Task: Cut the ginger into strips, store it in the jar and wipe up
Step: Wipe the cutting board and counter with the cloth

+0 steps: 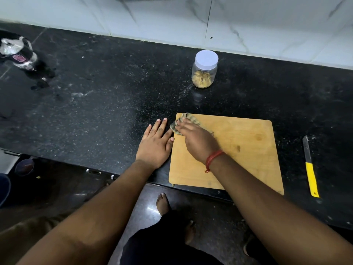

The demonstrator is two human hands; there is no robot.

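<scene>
Wiping the cutting board [238,161] on a black counter [99,104], seen from the head camera.

The right hand [198,140] presses a crumpled striped cloth [188,121] onto the board's 10 o'clock corner, fingers curled over the fabric. The left hand [156,142] lies flat and open on the counter, holding nothing, its thumb side touching the board's left edge. At 12 o'clock from the board stands the capped jar [204,69], ginger strips [202,79] inside. At 3 o'clock, apart from the board, lies a yellow-handled knife [310,167].
</scene>
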